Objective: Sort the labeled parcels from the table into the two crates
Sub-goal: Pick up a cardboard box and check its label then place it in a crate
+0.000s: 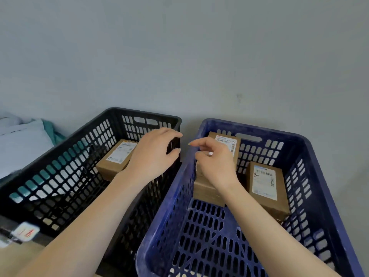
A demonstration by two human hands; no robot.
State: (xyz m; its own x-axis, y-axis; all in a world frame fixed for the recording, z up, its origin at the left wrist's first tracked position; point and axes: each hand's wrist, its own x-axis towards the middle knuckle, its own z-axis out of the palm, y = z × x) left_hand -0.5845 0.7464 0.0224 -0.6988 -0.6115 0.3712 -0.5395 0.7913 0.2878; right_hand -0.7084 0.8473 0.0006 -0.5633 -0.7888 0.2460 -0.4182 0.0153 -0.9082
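- The black crate [143,112] holds 1 parcel [117,156], which lies flat, below and to the left of the left fingers.
- The left hand [153,154] hovers over the right wall of this crate. Its fingers [171,132] are apart, loosely bent, and hold nothing.
- The right hand [215,162] hovers over the left side of the blue crate [259,129]. Its index finger [195,143] points to the left and the other fingers are bent in. I cannot tell if they pinch something small.
- The blue crate holds 3 parcels: 1 low parcel [207,192] directly under the right fingers, 1 back parcel [225,142] just behind them at the far wall, and 1 side parcel [265,186] to their right.
- In my judgement 4 parcels are already sorted. No waiting parcel is in view, so what is left I cannot say.
- Far left of the left fingers lies a pale blue cloth [20,140]. Below it there is a white tag [26,230] and a strip of brown surface [12,260].
- Behind all fingers stands a plain grey wall [179,56].
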